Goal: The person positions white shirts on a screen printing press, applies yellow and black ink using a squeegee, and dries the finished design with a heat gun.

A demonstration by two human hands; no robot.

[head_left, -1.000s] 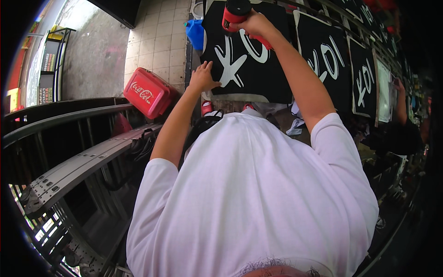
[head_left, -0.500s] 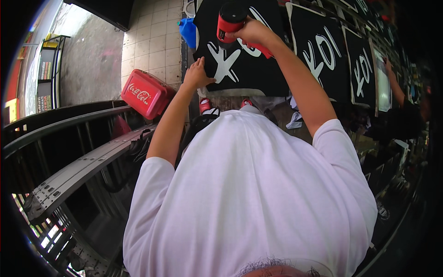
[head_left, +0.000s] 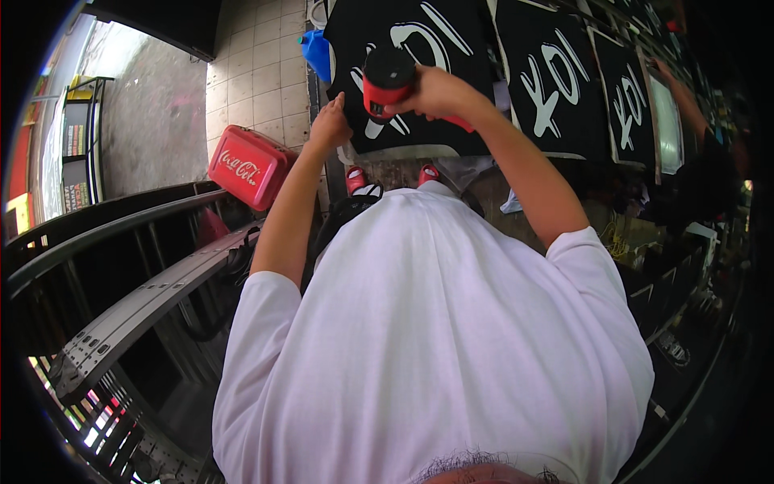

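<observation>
Right hand (head_left: 439, 93) wraps a red-and-black pistol-shaped plastic tool (head_left: 389, 81) above the black printed cloth (head_left: 435, 139), near-left corner; probably hefty, so hold the handle (head_left: 459, 123). Left hand (head_left: 329, 127)'s half-curled, can't tell if pinching.

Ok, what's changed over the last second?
The right hand has moved the red-and-black tool toward the body over the black cloth; it now hides part of the nearest white letter. Nothing was picked up or released. The left hand remains by the cloth's left edge; the red box stayed put.
</observation>
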